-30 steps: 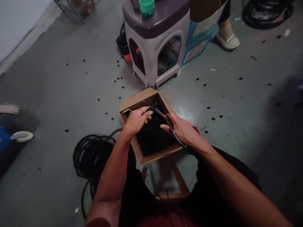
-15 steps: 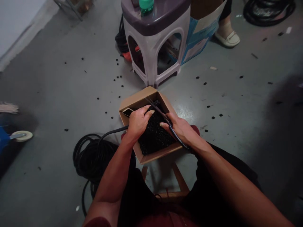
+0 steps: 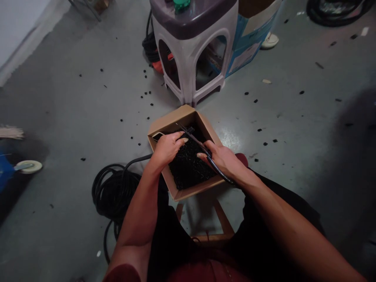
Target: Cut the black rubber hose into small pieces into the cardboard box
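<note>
An open cardboard box [image 3: 199, 191] between my knees holds many small black pieces [image 3: 190, 168]. My left hand [image 3: 169, 147], over the box's left side, pinches the end of a black cable [image 3: 138, 159] that runs back to a coil on the floor. In my right hand [image 3: 216, 154] is a pair of scissors [image 3: 194, 138] with dark handles, its blades pointing up and left, close to the left fingertips and the cable end. A flat dark object with a light edge [image 3: 158, 136] lies in the box's left corner.
Beyond the box stands a plastic stool [image 3: 188, 51] with a green-capped bottle [image 3: 181, 4] on top. A blue carton [image 3: 243, 55] is behind it, beside a person's shoe [image 3: 269, 41]. The cable coil [image 3: 114, 192] lies at left. Black bits dot the floor.
My left hand has shifted slightly left with the cable. The scissors have moved a little left and down. The other person's foot has drawn back behind the carton.
</note>
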`<state>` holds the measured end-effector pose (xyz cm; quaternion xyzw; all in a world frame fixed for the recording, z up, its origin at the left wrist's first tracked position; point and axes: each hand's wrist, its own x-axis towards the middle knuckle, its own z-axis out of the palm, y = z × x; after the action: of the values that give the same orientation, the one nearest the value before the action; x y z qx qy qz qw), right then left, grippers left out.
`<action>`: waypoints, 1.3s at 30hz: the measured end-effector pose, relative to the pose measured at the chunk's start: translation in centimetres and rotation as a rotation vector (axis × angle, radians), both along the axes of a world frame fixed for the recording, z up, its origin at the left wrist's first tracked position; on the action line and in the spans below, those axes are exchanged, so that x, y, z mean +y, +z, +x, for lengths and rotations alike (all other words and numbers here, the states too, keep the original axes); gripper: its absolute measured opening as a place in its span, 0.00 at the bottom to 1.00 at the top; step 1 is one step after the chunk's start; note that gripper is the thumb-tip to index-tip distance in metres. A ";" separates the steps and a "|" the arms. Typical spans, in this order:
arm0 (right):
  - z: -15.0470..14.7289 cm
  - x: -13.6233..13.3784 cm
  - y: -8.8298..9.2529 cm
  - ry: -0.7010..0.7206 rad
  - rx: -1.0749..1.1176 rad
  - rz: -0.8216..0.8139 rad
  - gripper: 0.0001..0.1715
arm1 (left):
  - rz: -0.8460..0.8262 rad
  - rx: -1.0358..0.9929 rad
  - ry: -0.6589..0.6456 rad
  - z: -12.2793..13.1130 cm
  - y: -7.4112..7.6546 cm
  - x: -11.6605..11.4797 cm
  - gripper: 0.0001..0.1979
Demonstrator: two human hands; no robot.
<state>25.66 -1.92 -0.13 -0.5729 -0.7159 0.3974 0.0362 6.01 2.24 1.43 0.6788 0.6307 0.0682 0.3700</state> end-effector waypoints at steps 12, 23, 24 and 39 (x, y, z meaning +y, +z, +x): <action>-2.5 -1.6 -3.6 -0.001 0.082 -0.177 0.16 | -0.107 0.320 -0.240 -1.5 -1.7 -0.4 0.13; -3.8 -2.7 -5.3 -0.020 0.164 -0.161 0.10 | -0.229 0.319 -0.231 -1.5 -1.9 -0.6 0.10; -3.7 -2.6 -5.2 -0.025 0.165 -0.173 0.11 | -0.227 0.324 -0.244 -1.4 -1.7 -0.7 0.10; -1.3 0.6 -2.6 -0.513 0.606 -0.225 0.14 | -0.081 -0.179 -0.266 -0.1 -1.0 -0.2 0.19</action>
<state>24.36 -1.32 -2.69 -0.5901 -0.4590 0.6019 0.2806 5.92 2.06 0.40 0.7320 0.5020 0.0531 0.4576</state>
